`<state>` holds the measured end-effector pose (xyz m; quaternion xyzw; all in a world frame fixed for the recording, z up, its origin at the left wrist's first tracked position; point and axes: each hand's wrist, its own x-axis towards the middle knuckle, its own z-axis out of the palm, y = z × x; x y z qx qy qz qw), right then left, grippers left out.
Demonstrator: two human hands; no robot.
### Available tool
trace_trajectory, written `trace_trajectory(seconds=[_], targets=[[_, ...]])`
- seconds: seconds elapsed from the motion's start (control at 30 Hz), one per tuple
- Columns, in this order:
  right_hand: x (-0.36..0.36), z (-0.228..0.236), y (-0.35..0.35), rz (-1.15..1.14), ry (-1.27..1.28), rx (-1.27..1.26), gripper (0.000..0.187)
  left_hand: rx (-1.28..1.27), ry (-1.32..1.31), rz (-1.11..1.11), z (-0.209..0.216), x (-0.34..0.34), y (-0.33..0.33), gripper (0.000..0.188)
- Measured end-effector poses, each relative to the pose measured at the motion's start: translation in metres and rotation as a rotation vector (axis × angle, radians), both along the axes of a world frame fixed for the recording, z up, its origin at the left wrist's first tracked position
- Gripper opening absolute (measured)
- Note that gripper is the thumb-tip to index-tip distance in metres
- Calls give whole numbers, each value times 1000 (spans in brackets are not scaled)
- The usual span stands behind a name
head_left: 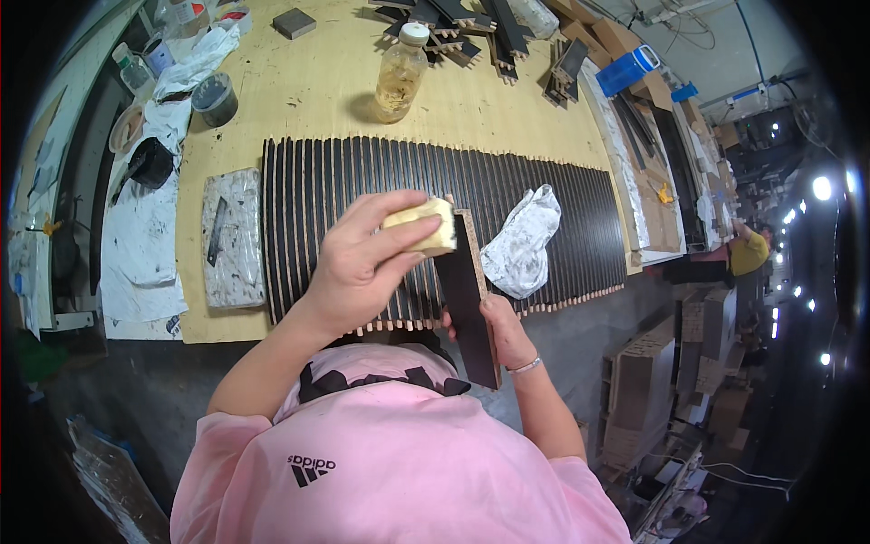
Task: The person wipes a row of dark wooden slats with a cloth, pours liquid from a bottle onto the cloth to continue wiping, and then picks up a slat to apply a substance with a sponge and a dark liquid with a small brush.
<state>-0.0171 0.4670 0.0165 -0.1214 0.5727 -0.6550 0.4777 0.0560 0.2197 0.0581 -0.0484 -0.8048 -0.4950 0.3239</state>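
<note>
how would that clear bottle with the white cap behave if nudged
The clear bottle might tip if pushed near its white cap, being tall and fairly narrow. Once down, it could roll, since its body looks rounded and the yellow tabletop seems flat. Its see-through wall may feel slick, though the material is unclear.

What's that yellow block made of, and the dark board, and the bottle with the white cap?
Yellow block: probably foam sponge, pale and matte, though the fingers hide part of it.
Dark board: likely pressed wood with a smooth, dark coating; its bare edge looks tan and speckled.
Bottle: clear plastic or maybe glass; it's shiny and see-through, so I can't tell which.
</note>
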Motion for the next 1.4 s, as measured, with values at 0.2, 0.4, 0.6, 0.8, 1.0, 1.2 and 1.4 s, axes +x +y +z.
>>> trace_trajectory(seconds=[0.2, 0.4, 0.6, 0.8, 1.0, 1.2, 1.4], targets=[[2, 0, 9, -18, 34, 44, 59, -88, -54, 36, -22, 1, 4, 41], [6, 0, 15, -27, 60, -1, 46, -65, 29, 60, -5, 3, 15, 38], [6, -2, 20, -49, 91, 79, 58, -86, -107, 43, -37, 11, 4, 40], [-19, 12, -9, -384, -199, -175, 56, -105, -13, 57, -17, 8, 13, 38], [-61, 20, -31, -672, -234, -263, 54, -175, 43, -133, -12, 21, 39, 40], [-58, 18, -36, -705, -232, -236, 54, -157, 94, -339, -12, 30, 68, 44], [-54, 11, -42, -746, -299, -233, 53, -243, 10, -209, -27, 43, 35, 37]])
